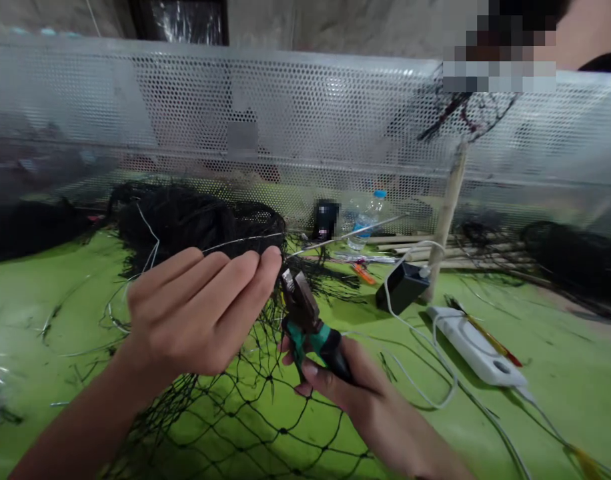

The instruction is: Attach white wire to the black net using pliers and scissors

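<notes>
Left forearm [93, 407] fills the near corner, its grip [200, 310] curled tight, fingertips pinching a thin metal wire [348, 236] that slants off to the right; the right grip [360, 390] is wrapped round green-and-black pliers [304, 310], their jaws slightly parted just below the wire. A perforated metal panel [305, 87] bounds the far side of the green counter [565, 427], whose surface shows between the right wrist and a white power strip [478, 350]. Black netting [283, 432], knotted in open diamonds, lies beneath both hands
</notes>
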Motion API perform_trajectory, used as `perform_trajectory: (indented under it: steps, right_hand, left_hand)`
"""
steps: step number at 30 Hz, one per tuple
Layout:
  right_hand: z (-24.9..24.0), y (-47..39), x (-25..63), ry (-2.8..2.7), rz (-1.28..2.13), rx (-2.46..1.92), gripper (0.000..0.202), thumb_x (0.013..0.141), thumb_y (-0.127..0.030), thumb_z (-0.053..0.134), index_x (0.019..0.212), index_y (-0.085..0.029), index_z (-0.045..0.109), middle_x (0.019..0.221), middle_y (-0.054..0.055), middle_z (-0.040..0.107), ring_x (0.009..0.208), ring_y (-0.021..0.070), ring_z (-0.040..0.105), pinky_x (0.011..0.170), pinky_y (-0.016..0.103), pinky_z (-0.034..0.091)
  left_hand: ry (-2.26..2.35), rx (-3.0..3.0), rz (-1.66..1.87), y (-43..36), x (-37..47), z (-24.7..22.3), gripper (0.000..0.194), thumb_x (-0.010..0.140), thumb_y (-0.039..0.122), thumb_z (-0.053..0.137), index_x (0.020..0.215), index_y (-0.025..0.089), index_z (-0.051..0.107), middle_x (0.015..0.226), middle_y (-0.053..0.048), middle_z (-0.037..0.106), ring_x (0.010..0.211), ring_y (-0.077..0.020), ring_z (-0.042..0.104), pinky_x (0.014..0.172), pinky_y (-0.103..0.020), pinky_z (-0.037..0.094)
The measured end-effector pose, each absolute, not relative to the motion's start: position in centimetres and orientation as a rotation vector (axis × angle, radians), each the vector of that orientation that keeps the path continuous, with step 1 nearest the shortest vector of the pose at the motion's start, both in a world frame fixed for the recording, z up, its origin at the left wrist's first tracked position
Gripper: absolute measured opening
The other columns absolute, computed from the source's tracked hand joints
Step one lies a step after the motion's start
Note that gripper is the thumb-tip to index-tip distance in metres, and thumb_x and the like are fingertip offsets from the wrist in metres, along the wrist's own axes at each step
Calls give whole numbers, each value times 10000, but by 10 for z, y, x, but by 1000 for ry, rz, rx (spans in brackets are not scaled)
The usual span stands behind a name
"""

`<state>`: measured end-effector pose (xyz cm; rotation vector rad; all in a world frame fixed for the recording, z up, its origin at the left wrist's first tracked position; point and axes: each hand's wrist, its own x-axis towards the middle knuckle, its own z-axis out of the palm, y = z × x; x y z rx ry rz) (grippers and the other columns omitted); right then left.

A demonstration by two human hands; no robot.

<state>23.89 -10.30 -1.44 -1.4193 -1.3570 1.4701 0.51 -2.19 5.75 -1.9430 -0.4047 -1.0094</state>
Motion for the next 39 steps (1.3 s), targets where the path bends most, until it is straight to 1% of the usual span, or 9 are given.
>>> perform_trajectory:
  steps: [2, 4, 11, 14, 18, 24, 32, 36, 39]
  right_hand:
    - [-21, -100, 238, -1308, 1469, -1413, 651, 864, -736, 723, 1296, -250, 685, 1358, 108, 694, 1254, 357, 608, 1116, 580, 494]
    - [-27, -99, 237, -1286, 1442, -1413, 673, 867, -730, 728, 1339, -254, 670, 1384, 108, 685, 1293, 360, 585, 1124, 571, 496]
    - [-33, -101, 236, -1331, 1291, -1479, 726, 858, -733, 729, 1387, -239, 670, 1308, 115, 718, 1120, 343, 665, 1050, 556, 535]
    - [-32, -99, 235, -1335, 1310, -1468, 696, 887, -715, 712, 1375, -221, 666, 1282, 114, 709, 1168, 344, 632, 1042, 548, 545]
    - [-32, -96, 234, -1330, 1331, -1406, 629, 892, -693, 723, 1307, -221, 694, 1253, 118, 704, 1170, 350, 619, 974, 530, 582]
    - [-32, -95, 238, -1232, 1356, -1468, 643, 865, -656, 771, 1354, -251, 671, 1264, 108, 703, 1215, 359, 598, 1033, 538, 558]
    - [-28, -90, 237, -1282, 1345, -1510, 600, 875, -706, 718, 1255, -242, 701, 1189, 109, 684, 1161, 345, 578, 893, 470, 575]
    - [-27, -88, 234, -1303, 1328, -1454, 518, 906, -682, 696, 1178, -241, 704, 993, 77, 658, 1009, 287, 590, 749, 382, 552]
    - [-26, -87, 232, -1320, 1299, -1407, 448, 919, -660, 691, 1064, -235, 685, 886, 52, 612, 839, 235, 559, 611, 327, 486]
  left_hand:
    - [-397, -1964, -1026, -20, 7, 57, 164, 867, 53, 789, 1030, 54, 769, 803, -49, 780, 578, -154, 648, 477, -356, 450]
    - [-400, -1987, -1044, -18, 9, 56, 154, 883, 55, 778, 1036, 62, 761, 795, -37, 776, 585, -147, 649, 490, -347, 459]
    - [-438, -2030, -1020, -15, 11, 53, 137, 892, 37, 761, 1027, 61, 752, 801, -38, 779, 590, -155, 670, 504, -356, 461]
    - [-428, -2044, -1028, -14, 11, 53, 118, 902, 43, 754, 1019, 62, 742, 804, -39, 778, 586, -156, 667, 505, -357, 476]
    - [-442, -2069, -986, -13, 10, 52, 131, 930, 51, 715, 1054, 92, 724, 813, -29, 777, 597, -156, 667, 510, -351, 494]
    - [-395, -2108, -955, -10, 9, 51, 212, 976, 16, 610, 1132, 138, 684, 770, -5, 737, 658, -171, 717, 548, -332, 516]
    - [-452, -2221, -942, -5, 9, 48, 197, 981, 43, 607, 1096, 148, 728, 856, -41, 769, 731, -200, 752, 588, -342, 541]
    - [-478, -2241, -931, -5, 10, 44, 197, 1000, 65, 588, 1032, 177, 748, 840, -32, 767, 712, -191, 742, 583, -333, 525]
    - [-580, -2241, -911, -8, 14, 42, 186, 1005, 99, 596, 991, 199, 752, 816, -17, 760, 696, -185, 728, 585, -327, 509]
